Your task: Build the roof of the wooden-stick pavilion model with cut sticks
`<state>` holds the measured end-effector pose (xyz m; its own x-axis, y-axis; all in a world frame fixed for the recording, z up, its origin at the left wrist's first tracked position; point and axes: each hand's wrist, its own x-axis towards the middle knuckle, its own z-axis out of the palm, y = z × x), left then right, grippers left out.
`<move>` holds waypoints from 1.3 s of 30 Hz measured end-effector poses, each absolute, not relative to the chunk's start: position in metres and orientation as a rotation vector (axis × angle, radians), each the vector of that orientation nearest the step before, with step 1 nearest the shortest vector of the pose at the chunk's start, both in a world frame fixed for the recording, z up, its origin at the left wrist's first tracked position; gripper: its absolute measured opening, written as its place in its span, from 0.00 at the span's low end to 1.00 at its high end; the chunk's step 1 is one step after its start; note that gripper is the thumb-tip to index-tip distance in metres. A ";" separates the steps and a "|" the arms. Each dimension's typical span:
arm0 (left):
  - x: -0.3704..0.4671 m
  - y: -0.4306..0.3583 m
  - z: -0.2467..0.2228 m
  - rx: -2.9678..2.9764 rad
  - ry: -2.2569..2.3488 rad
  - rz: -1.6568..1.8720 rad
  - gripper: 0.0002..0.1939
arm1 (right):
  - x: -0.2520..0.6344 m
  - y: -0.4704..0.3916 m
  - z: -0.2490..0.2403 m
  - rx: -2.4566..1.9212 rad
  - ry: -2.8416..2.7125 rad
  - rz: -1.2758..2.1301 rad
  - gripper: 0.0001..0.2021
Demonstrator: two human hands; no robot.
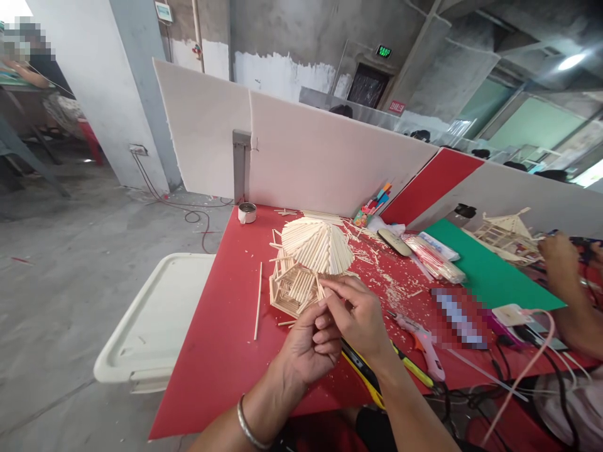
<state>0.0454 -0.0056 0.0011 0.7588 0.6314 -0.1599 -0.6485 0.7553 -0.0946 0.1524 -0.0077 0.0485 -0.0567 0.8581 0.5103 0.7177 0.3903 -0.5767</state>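
Note:
My right hand (357, 309) is closed, its thumb and fingertips pinching a short wooden stick (321, 289). Close against it, my left hand (315, 342) has curled fingers and a pinched thumb; what lies in that pinch is hidden. Just beyond both hands stands a small model house of pale round sticks. Its many-sided walled base (277, 300) is open at the front, with rows of sticks inside. A cone-like stick roof (316, 245) sits tilted over its back part. One long loose stick (258, 301) lies left of the model.
On the red table (207, 376) are a yellow-black cutter (362, 370), a pink glue gun (428, 351), stick scraps, bagged sticks (436, 258), a marker box (362, 216) and a round tin (247, 213). Cables run at right, near another person's hand (559, 254) and stick model (506, 235).

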 end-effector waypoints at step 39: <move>0.045 -0.011 -0.006 -0.095 0.080 0.683 0.18 | 0.147 -0.017 0.057 -1.441 -2.039 -0.014 0.16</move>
<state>0.0449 -0.0108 -0.0059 0.7729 0.6259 -0.1047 -0.6331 0.7716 -0.0613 0.1475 -0.0171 0.0566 -0.2002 0.8446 0.4966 0.8514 0.4008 -0.3384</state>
